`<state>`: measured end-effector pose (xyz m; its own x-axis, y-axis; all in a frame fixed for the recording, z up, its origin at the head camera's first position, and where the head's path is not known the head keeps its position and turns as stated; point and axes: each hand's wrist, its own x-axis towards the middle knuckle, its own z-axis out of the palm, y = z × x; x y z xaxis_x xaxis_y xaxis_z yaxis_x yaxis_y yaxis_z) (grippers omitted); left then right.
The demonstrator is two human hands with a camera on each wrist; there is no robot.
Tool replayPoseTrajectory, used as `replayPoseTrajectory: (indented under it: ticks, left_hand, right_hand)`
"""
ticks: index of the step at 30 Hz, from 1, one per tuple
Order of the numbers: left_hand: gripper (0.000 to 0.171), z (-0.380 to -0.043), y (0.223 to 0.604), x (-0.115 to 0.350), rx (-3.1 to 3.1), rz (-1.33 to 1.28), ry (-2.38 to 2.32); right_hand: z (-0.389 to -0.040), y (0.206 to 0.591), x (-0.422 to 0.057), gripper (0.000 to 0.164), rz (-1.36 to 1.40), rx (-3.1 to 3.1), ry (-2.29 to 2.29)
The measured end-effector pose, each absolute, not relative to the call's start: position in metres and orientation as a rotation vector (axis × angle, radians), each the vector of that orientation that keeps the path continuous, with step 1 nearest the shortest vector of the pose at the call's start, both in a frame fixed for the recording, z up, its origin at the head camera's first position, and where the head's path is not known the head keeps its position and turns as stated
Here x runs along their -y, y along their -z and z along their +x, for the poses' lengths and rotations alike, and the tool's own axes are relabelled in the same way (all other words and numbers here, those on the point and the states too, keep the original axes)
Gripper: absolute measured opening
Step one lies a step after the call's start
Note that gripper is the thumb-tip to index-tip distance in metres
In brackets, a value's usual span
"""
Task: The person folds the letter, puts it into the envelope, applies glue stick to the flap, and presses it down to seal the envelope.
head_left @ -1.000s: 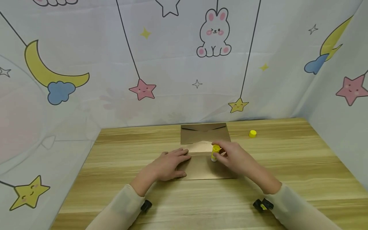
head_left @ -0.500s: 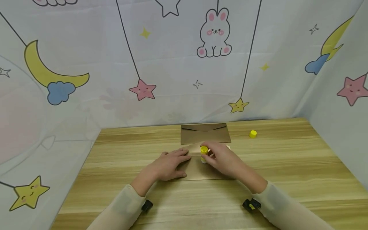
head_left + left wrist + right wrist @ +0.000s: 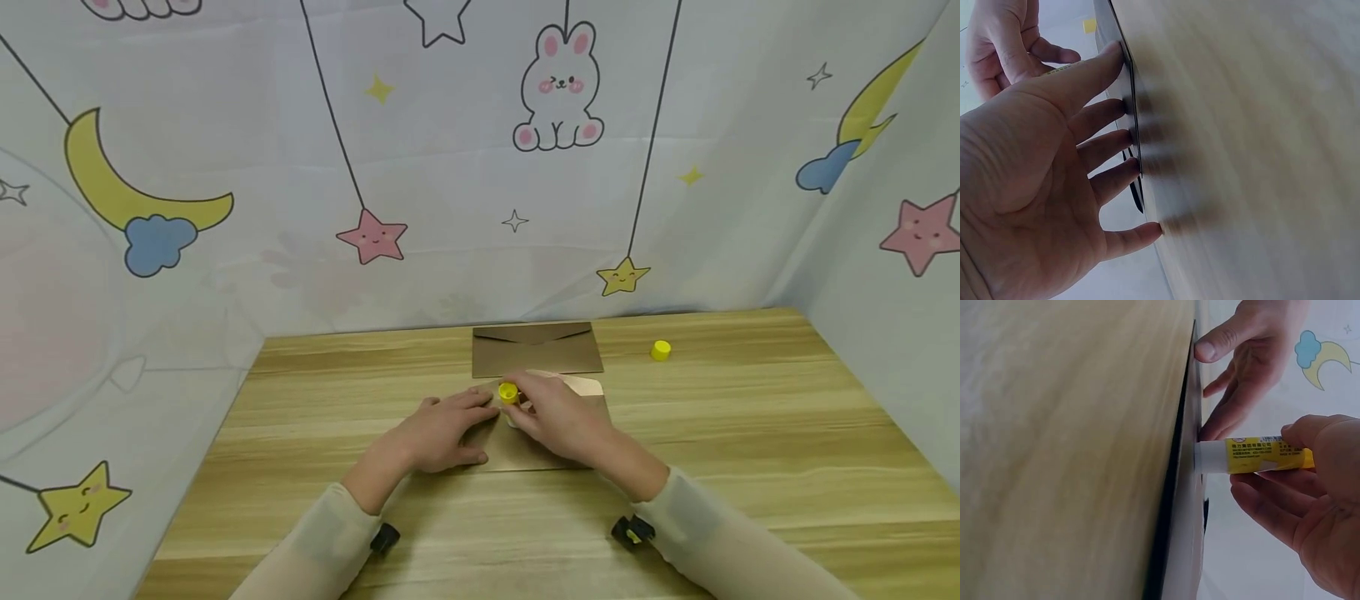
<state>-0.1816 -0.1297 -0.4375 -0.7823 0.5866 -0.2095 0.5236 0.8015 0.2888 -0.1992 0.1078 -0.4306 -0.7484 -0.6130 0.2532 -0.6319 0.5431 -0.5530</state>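
A brown envelope (image 3: 517,450) lies on the table, its lighter flap (image 3: 585,385) spread out on the far side. My left hand (image 3: 447,429) presses its left end with spread, mostly straight fingers; in the left wrist view the fingertips (image 3: 1124,109) touch its edge. Between thumb and fingers my right hand (image 3: 566,417) pinches a yellow and white glue stick (image 3: 1266,456). The stick stands upright, its white end down against the envelope, close to the left fingertips. Part of the envelope is hidden under both hands.
A second, darker brown envelope (image 3: 536,354) lies just beyond the first, near the back edge. The yellow glue stick cap (image 3: 661,350) sits at the back right of the wooden table (image 3: 322,392). A patterned cloth (image 3: 442,167) hangs behind and at the sides.
My right hand has moved left with the glue stick across the envelope, toward my left hand, uncovering the flap's right end. The left hand has stayed in place.
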Motion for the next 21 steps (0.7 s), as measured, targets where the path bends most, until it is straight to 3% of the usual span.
replayPoseTrajectory:
  ticks: [21]
  left_hand:
    - [0.067, -0.181, 0.438, 0.129, -2.697, 0.868, -0.338]
  right_hand:
    - [-0.202, 0.416, -0.167, 0.036, 0.947, 2.926, -0.973]
